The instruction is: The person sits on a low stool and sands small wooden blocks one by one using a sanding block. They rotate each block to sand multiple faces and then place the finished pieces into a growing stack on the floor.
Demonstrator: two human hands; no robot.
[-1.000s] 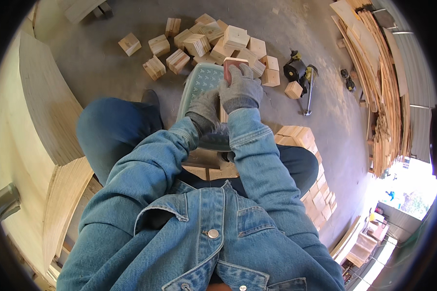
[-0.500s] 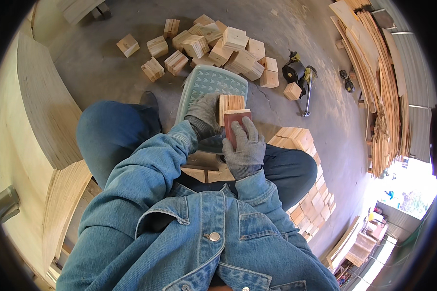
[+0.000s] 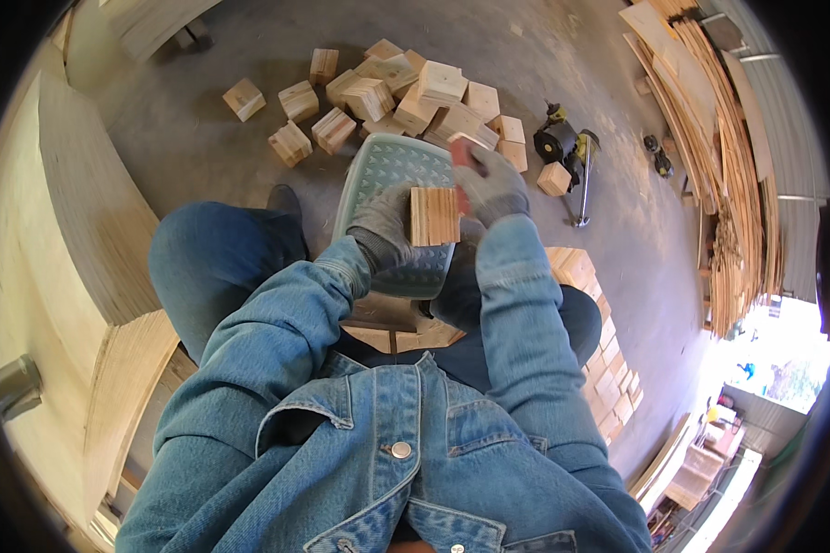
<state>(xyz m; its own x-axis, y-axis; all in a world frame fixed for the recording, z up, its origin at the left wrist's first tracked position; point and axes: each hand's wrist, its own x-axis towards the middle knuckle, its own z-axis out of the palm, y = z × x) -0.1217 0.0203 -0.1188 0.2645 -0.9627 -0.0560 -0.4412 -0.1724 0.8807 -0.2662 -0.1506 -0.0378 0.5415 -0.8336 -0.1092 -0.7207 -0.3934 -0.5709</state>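
Steadily, a squared wooden block (image 3: pixel 434 217) with a striped, layered face is gripped by the gloved left hand (image 3: pixel 385 226), the fingers being closed along its left side. By the right hand (image 3: pixel 498 186), also gloved, a flat reddish pad (image 3: pixel 462 171) with a pale edge is clasped, tilted upright along the block's right side; whether the two are touching cannot be told. Both hands are blurred little or lightly. The block is held above the right part of a pale green plastic stool (image 3: pixel 378 170), set between the spread knees; whether any weight is borne by the stool is hidden. Beyond it, a loose heap of similar blocks (image 3: pixel 415 106) is scattered across the concrete floor (image 3: pixel 516 83). To the heap's right, a black-and-yellow power tool (image 3: pixel 551 145) is seen near a single block (image 3: pixel 553 179). Beside the right knee, more blocks (image 3: pixel 609 378) are packed in rows.
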